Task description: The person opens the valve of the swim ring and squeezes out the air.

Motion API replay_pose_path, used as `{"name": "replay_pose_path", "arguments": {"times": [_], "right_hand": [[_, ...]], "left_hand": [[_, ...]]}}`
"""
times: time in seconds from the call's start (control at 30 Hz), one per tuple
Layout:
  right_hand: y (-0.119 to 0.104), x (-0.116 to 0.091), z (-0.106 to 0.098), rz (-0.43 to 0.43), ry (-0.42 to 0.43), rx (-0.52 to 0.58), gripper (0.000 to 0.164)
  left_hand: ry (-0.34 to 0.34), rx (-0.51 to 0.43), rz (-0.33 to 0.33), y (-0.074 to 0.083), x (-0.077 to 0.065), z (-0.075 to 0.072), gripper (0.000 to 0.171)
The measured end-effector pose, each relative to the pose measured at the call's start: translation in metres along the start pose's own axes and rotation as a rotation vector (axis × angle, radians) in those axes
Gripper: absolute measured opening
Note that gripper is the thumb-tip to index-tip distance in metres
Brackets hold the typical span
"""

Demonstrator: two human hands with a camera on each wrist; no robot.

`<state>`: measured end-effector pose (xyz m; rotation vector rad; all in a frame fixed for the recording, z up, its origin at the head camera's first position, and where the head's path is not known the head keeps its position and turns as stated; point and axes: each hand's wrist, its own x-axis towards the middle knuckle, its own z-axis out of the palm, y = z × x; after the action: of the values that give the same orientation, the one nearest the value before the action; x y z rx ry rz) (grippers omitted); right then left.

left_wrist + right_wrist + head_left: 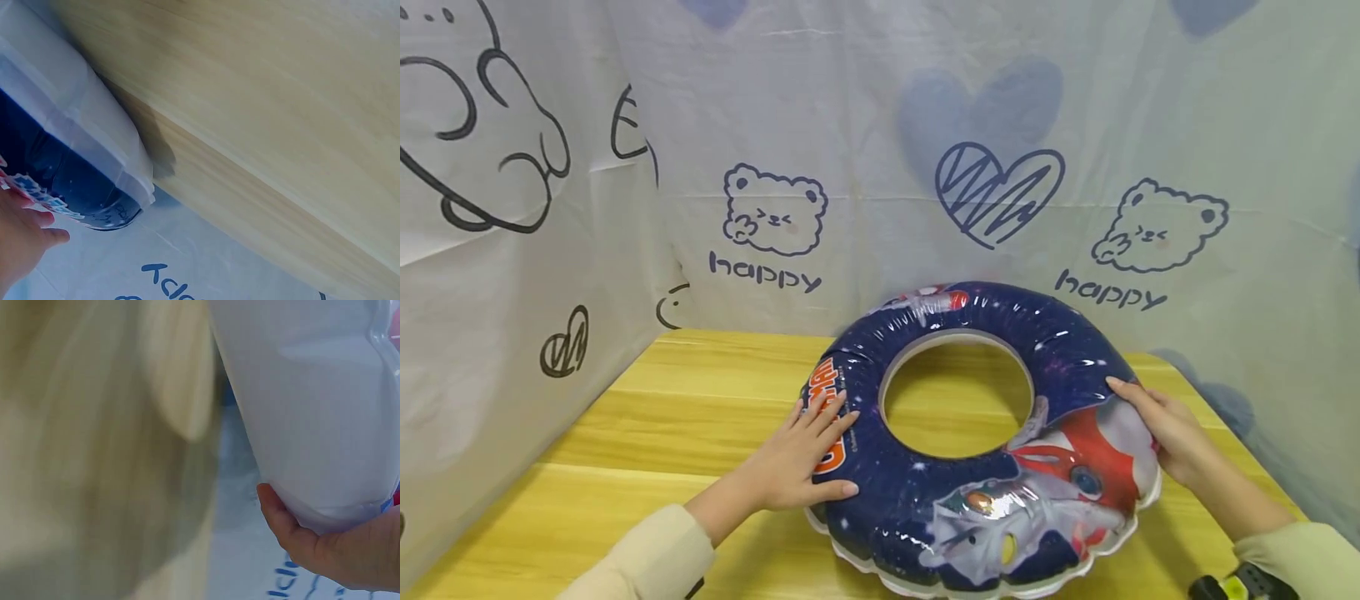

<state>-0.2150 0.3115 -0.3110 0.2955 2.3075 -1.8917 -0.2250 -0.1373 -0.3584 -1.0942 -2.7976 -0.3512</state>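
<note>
An inflated swim ring (891, 521), dark blue on top with a red-and-silver cartoon figure and orange lettering, is between both hands in the head view. It is tilted, and its white underside (319, 412) shows in the right wrist view. My left hand (797, 454) rests on the ring's left side, fingers straight and spread over the lettering. At the right side my right hand (1172, 433) grips the outer edge, thumb on top and fingers curled beneath. In the left wrist view the ring's white rim (94, 112) hangs over the wood-grain table.
The yellow wood-grain table (700, 392) also shows through the ring's hole. White cloth (865, 167) with bear and heart drawings hangs behind and at the left. A black-and-lime object (1236, 583) is at the lower right, by the right sleeve.
</note>
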Motion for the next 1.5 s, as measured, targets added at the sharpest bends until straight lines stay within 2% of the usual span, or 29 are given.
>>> {"name": "replay_pose_path", "arguments": {"times": [0.27,0.47,0.63,0.83,1.0,1.1,1.23,1.37,1.5], "right_hand": [[-0.041,-0.003,-0.004,-0.054,0.109,-0.187,0.092],[-0.076,-0.012,-0.011,-0.164,0.197,-0.229,0.084],[-0.11,-0.027,-0.016,-0.267,0.278,-0.321,0.076],[-0.142,-0.043,-0.012,-0.422,0.452,-0.545,0.078],[-0.16,-0.055,-0.008,-0.559,0.511,-0.588,0.078],[-0.166,-0.061,0.0,-0.695,0.507,-0.626,0.079],[-0.167,-0.067,0.019,-0.986,0.505,-0.811,0.088],[-0.154,-0.065,0.039,-1.323,0.499,-1.007,0.088],[-0.137,-0.058,0.054,-1.6,0.497,-1.098,0.081]], "left_hand": [[0.029,0.048,0.025,0.0,0.002,-0.002,0.088],[0.068,0.05,0.03,-0.003,0.006,-0.01,0.089],[0.097,0.067,-0.005,-0.006,0.012,-0.031,0.091],[0.098,0.133,-0.04,-0.008,0.027,-0.068,0.094],[0.114,0.164,-0.048,-0.002,0.044,-0.103,0.096],[0.149,0.185,-0.053,0.003,0.054,-0.122,0.096],[0.228,0.194,-0.049,0.011,0.063,-0.141,0.097],[0.301,0.182,-0.013,0.019,0.071,-0.152,0.103],[0.322,0.178,0.019,0.027,0.077,-0.156,0.109]]}}
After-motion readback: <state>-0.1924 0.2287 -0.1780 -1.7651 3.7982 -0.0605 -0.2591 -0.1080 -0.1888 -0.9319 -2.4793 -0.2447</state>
